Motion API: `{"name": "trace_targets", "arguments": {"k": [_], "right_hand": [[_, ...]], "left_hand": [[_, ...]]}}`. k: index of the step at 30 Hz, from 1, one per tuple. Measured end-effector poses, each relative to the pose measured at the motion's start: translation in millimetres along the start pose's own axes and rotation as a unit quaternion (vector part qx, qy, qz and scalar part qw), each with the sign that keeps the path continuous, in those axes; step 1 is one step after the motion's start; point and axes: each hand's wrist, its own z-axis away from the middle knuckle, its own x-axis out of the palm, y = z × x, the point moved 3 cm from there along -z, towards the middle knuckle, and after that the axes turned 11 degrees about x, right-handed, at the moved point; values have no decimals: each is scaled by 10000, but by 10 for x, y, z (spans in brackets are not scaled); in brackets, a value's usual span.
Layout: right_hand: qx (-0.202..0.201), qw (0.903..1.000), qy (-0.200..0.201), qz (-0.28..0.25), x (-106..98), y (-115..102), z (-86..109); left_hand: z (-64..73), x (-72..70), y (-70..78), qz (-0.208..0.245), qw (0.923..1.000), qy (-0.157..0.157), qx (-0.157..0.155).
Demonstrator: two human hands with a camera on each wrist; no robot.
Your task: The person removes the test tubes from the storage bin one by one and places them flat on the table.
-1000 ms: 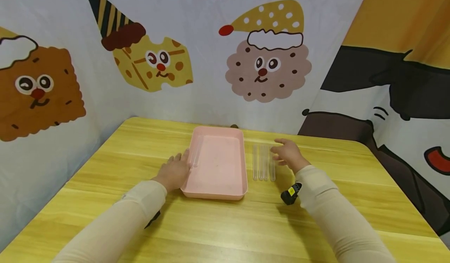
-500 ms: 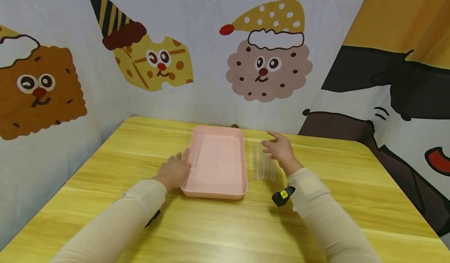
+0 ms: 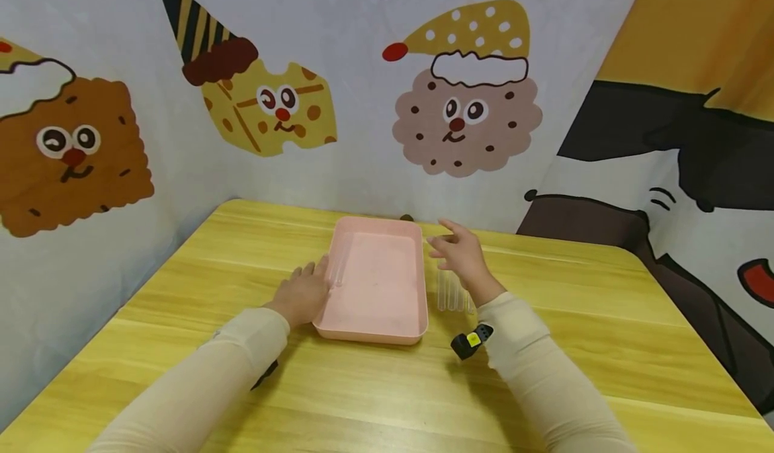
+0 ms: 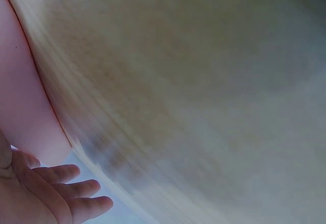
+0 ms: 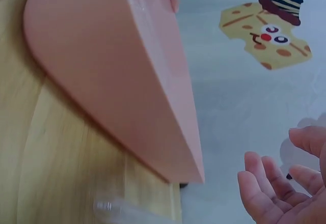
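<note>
A shallow pink tray (image 3: 376,298) rests on the table, with clear, slender tubes (image 3: 342,259) lying along its left inner wall. My left hand (image 3: 300,295) touches the tray's left side; in the left wrist view its fingers (image 4: 84,206) stretch out relaxed beside the pink wall. Several clear test tubes (image 3: 450,298) lie side by side to the right of the tray, their far ends hidden behind my right hand (image 3: 464,259). That hand hovers by the tray's right rim, fingers spread and loosely bent, holding nothing. In the right wrist view a tube (image 5: 109,207) lies below it.
The wood-grain table (image 3: 363,399) extends around the tray to rounded far corners. A cloth backdrop (image 3: 357,177) with cartoon cookies and cheese hangs behind its far edge. A black wrist camera (image 3: 468,342) sits under my right wrist.
My right hand has moved left from the right end of the tube row, over the tubes, toward the tray's right rim. The left hand and the tray stay in place.
</note>
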Motion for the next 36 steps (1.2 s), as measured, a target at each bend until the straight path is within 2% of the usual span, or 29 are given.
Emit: {"name": "trace_targets", "arguments": {"k": [10, 16, 22, 29, 36], "right_hand": [[-134, 9992, -343, -166, 250, -113, -24], [-35, 9990, -422, -114, 425, -202, -69], [33, 9988, -472, -92, 583, -279, -114], [325, 9977, -544, -231, 710, -350, -159], [467, 9964, -643, -302, 837, -417, -240]], "left_hand": [[-17, 52, -43, 71, 10000, 6, -69], [-10, 46, -51, 188, 9997, 20, -126], [-16, 55, -55, -68, 9999, 73, -47], [-27, 43, -45, -261, 9995, 131, 92], [-36, 31, -52, -243, 9996, 109, -1]]}}
